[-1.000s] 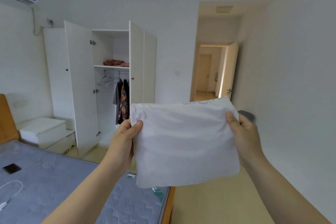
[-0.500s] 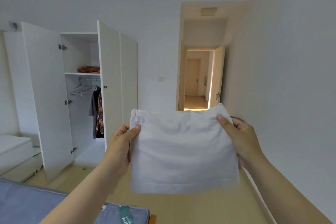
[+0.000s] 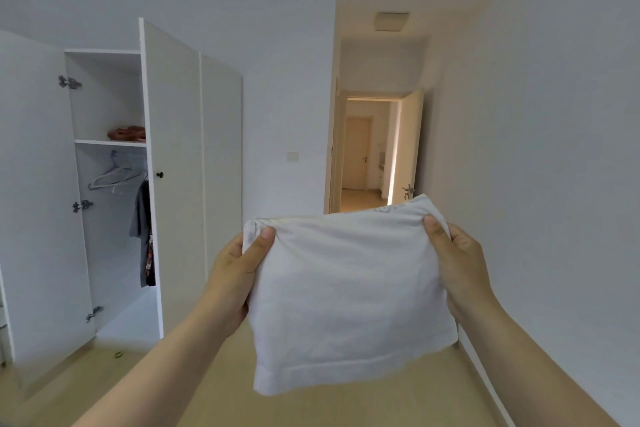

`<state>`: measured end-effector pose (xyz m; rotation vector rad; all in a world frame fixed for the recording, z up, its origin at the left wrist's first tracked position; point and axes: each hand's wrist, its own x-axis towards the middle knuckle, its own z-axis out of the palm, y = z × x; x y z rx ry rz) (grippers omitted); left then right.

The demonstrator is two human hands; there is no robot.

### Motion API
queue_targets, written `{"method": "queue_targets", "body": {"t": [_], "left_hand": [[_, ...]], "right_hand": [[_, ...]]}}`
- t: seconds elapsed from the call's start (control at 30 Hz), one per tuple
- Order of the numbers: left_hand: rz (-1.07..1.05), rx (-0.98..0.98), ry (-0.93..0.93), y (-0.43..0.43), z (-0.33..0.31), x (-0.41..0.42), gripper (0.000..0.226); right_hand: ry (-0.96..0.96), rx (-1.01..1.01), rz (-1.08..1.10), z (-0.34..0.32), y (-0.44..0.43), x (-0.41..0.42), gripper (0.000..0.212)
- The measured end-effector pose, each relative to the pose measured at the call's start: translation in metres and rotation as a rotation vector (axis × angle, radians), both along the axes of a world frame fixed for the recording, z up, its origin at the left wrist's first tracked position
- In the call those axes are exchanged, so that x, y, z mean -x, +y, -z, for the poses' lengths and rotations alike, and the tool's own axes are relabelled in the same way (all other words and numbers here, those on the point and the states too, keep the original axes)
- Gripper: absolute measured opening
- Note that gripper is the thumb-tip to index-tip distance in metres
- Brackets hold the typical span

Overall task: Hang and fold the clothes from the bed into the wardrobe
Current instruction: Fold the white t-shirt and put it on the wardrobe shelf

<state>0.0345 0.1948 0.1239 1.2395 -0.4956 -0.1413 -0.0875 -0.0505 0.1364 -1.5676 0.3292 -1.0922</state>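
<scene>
The folded garment (image 3: pixel 349 291) hangs between both hands, wardrobe (image 3: pixel 114 184) left, doorway (image 3: pixel 374 146) behind.

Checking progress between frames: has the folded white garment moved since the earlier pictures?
Yes. The white garment has been carried forward towards the wardrobe, which now looms larger and lies further left of it.

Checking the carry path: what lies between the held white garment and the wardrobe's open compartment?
In the head view, the wardrobe's open door stands between the white garment and the compartment.
</scene>
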Motion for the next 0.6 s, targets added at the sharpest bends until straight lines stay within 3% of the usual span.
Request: {"method": "queue_targets", "body": {"t": [0.13, 0.6], "left_hand": [[-0.024, 0.05, -0.037, -0.036, -0.006, -0.058, 0.023], [-0.256, 0.015, -0.01, -0.173, 0.011, -0.222, 0.018]], "right_hand": [[-0.008, -0.005, 0.045, -0.005, -0.031, -0.053, 0.023], [0.021, -0.021, -0.105, 0.003, -0.178, -0.241, 0.022]]}}
